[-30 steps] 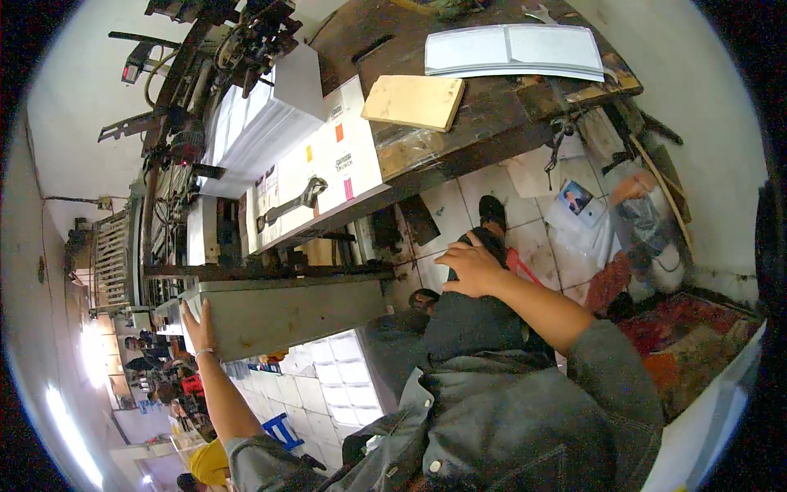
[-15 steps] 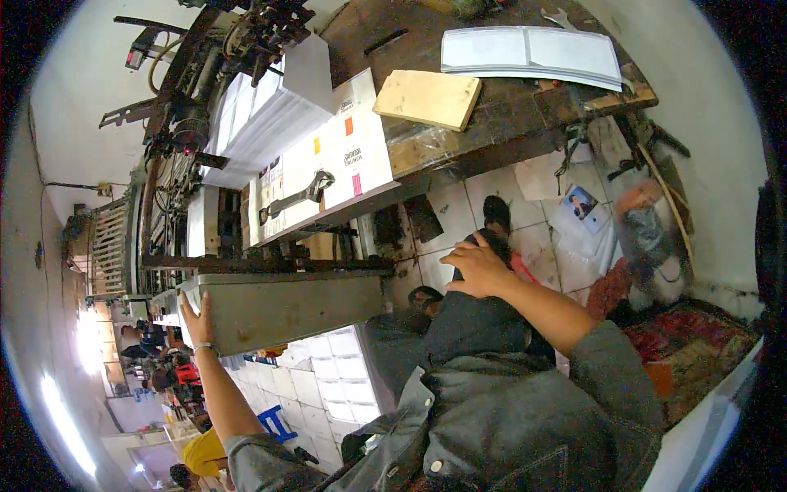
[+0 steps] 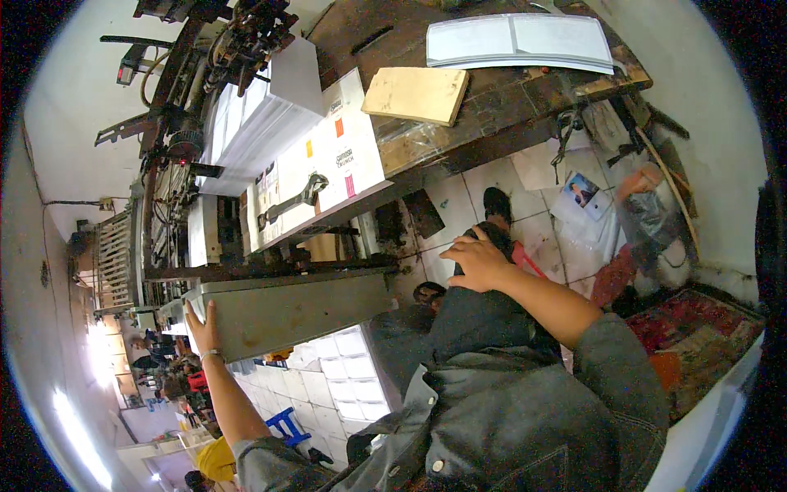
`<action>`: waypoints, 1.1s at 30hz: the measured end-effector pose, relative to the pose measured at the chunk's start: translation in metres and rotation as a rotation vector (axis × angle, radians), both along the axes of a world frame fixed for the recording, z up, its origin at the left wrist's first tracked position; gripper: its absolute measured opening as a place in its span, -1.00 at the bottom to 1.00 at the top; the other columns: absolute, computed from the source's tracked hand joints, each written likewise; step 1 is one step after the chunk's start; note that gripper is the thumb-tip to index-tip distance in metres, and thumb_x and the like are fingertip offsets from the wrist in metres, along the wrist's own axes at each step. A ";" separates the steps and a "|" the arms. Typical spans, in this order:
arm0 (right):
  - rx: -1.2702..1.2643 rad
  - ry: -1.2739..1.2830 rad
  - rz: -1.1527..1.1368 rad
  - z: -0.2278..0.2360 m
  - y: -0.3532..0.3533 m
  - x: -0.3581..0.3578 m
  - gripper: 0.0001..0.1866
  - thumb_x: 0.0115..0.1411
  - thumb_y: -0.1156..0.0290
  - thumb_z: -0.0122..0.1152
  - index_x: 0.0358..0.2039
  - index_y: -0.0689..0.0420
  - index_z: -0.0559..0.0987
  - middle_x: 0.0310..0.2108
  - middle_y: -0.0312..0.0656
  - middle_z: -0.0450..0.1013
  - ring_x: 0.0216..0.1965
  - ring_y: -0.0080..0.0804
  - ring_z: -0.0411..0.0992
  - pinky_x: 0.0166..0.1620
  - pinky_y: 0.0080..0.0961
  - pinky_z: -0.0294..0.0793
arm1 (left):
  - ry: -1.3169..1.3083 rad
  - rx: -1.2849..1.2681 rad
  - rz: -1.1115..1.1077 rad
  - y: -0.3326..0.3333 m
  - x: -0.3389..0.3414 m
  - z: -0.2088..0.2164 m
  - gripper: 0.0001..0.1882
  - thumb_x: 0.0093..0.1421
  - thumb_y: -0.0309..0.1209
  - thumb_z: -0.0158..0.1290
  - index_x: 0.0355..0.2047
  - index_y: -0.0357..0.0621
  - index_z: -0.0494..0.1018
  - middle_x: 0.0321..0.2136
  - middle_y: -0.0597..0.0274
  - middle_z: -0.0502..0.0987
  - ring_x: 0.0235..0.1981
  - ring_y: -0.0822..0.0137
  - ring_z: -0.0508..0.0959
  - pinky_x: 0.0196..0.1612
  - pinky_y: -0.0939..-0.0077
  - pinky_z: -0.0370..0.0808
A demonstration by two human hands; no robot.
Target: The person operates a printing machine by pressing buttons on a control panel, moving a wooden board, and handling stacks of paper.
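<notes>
My left hand (image 3: 203,328) lies against the left end of a long grey metal box (image 3: 299,312), part of the machine, with its thumb and fingers apart. On the dark trousers (image 3: 484,316) at my bent knee rests my right hand (image 3: 479,261), fingers spread and holding nothing. Beyond the box, an adjustable wrench (image 3: 293,202) lies across a white printed sheet (image 3: 361,139) with orange and pink patches. A tall stack of white paper (image 3: 291,82) stands behind that sheet. Beside it on the worn wooden table is a pale wooden block (image 3: 416,94).
Bound white sheets (image 3: 516,41) lie on the far right of the table (image 3: 492,107). A dark machine (image 3: 184,123) rises at left. Papers and a plastic bag (image 3: 652,217) sit on the tiled floor at right. More white stacks (image 3: 352,373) stand below the box; people are at far lower left.
The view has shifted slightly, so the table things appear a little further left and up. Both hands keep their places on the box and the knee.
</notes>
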State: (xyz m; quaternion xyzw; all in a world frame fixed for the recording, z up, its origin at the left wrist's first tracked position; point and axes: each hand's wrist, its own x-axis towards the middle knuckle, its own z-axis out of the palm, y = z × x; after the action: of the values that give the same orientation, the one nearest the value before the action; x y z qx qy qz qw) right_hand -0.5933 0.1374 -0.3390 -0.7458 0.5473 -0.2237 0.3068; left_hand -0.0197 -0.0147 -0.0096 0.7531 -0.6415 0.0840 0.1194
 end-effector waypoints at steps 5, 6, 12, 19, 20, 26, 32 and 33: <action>0.015 -0.010 -0.003 0.000 0.001 0.002 -0.32 0.07 -0.05 0.35 0.16 0.00 0.51 0.13 -0.05 0.46 0.31 -0.16 0.25 0.45 0.11 -0.17 | 0.017 0.006 0.024 0.002 0.001 0.001 0.03 0.16 0.27 0.12 0.47 0.02 0.02 0.44 -0.27 -0.04 0.49 -0.11 -0.09 0.44 0.15 -0.05; 0.024 -0.013 -0.003 0.001 0.001 0.002 -0.32 0.07 -0.04 0.35 0.16 0.00 0.51 0.13 -0.07 0.46 0.31 -0.17 0.25 0.45 0.11 -0.18 | 0.019 0.004 0.019 0.001 0.003 0.000 0.04 0.16 0.27 0.13 0.47 0.02 0.02 0.44 -0.28 -0.05 0.49 -0.11 -0.09 0.44 0.16 -0.05; -0.001 -0.004 -0.008 0.000 0.001 0.002 -0.33 0.06 -0.04 0.36 0.15 -0.01 0.52 0.12 -0.15 0.48 0.31 -0.19 0.26 0.44 0.14 -0.18 | 0.018 0.009 -0.012 0.000 -0.001 0.000 0.03 0.16 0.24 0.14 0.47 -0.02 0.02 0.44 -0.26 -0.04 0.49 -0.09 -0.08 0.44 0.15 -0.04; -0.075 -0.018 -0.037 -0.007 0.002 0.005 -0.34 0.05 -0.05 0.35 0.11 0.03 0.54 0.06 -0.11 0.51 0.25 -0.19 0.31 0.42 0.13 -0.13 | -0.012 0.012 -0.021 0.003 -0.006 0.001 0.03 0.17 0.23 0.14 0.46 -0.04 0.02 0.44 -0.23 -0.02 0.49 -0.09 -0.07 0.44 0.15 -0.03; -0.089 -0.025 -0.044 -0.010 0.002 0.005 -0.35 0.05 -0.06 0.35 0.10 0.03 0.55 0.04 -0.10 0.51 0.24 -0.19 0.32 0.42 0.12 -0.12 | -0.016 0.011 -0.021 0.002 -0.010 0.001 0.03 0.17 0.23 0.15 0.46 -0.04 0.02 0.44 -0.24 -0.02 0.48 -0.09 -0.06 0.44 0.15 -0.03; -0.078 -0.031 -0.034 -0.005 0.002 0.006 -0.35 0.05 -0.05 0.34 0.09 0.04 0.56 0.02 -0.09 0.52 0.23 -0.17 0.33 0.41 0.11 -0.12 | -0.025 0.003 -0.015 0.005 -0.008 0.002 0.06 0.14 0.24 0.16 0.47 -0.01 0.01 0.43 -0.28 -0.02 0.48 -0.11 -0.05 0.44 0.12 -0.02; -0.046 -0.010 -0.025 0.001 0.001 0.003 -0.34 0.06 -0.07 0.33 0.10 0.04 0.56 0.05 -0.07 0.50 0.25 -0.17 0.31 0.43 0.11 -0.15 | -0.026 0.006 -0.010 0.006 -0.017 0.001 0.05 0.14 0.25 0.16 0.48 0.04 -0.01 0.43 -0.29 -0.02 0.48 -0.12 -0.05 0.44 0.12 -0.01; -0.047 -0.010 -0.026 0.001 0.001 0.003 -0.34 0.06 -0.07 0.33 0.10 0.04 0.56 0.06 -0.06 0.50 0.25 -0.16 0.31 0.43 0.11 -0.16 | -0.030 0.006 -0.011 0.006 -0.015 0.002 0.05 0.14 0.24 0.16 0.48 0.05 -0.01 0.43 -0.29 -0.02 0.48 -0.12 -0.05 0.44 0.12 0.00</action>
State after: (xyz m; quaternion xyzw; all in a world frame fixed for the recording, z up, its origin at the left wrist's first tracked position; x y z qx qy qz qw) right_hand -0.5898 0.1388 -0.3376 -0.7446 0.5499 -0.2441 0.2892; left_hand -0.0351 -0.0086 -0.0080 0.7485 -0.6477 0.0927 0.1078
